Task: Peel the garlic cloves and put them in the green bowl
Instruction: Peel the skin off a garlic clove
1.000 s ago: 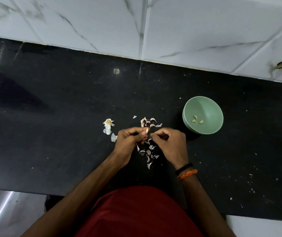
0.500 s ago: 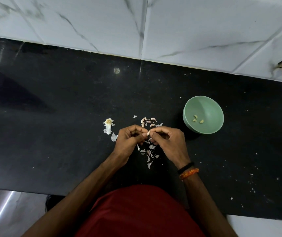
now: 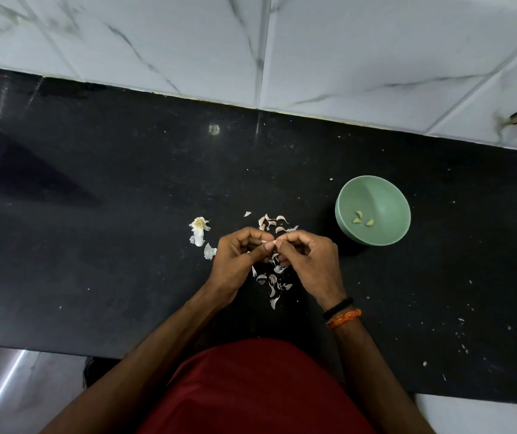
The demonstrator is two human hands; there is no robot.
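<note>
Two hands (image 3: 277, 256) pinch clove; papery skins (image 3: 272, 278) scattered.

My two forearms come up bare from the bottom of the view, with no sleeves reaching anywhere along them. On my right wrist I wear a thin black cord band (image 3: 338, 307), smooth and rounded, and just below it, touching it on the arm side, a braided orange thread bracelet (image 3: 343, 318) with flecks of yellow and red in the weave. My left hand (image 3: 237, 256) and right hand (image 3: 311, 257) carry no rings that I can make out, and my fingernails are short and pale. Over my belly I wear a plain dark red cloth garment (image 3: 255, 389), without print or seam showing
</note>
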